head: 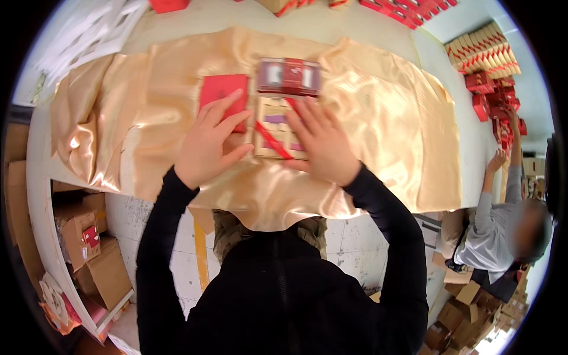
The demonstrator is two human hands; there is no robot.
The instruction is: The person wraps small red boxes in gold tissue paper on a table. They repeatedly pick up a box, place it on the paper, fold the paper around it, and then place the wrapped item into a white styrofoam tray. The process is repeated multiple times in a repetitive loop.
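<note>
My left hand [217, 133] rests with spread fingers over a flat red box [224, 88], covering its lower left part. My right hand [321, 137] lies over the right side of a cream gift box [266, 113], which shows purple patches and a red ribbon [273, 141] across one corner. Neither hand has its fingers closed around anything. Just beyond the cream box sits a dark box [270, 76] with white items inside and a red band [293, 76] around its middle. All three lie on a shiny gold satin cloth [381, 146].
Rows of cream boxes with red ribbon [483, 49] and a heap of red boxes [492, 97] stand at the right. A co-worker [492, 235] in grey reaches toward that heap. Cardboard cartons [104, 270] fill a shelf at left; more cartons [457, 315] lie lower right.
</note>
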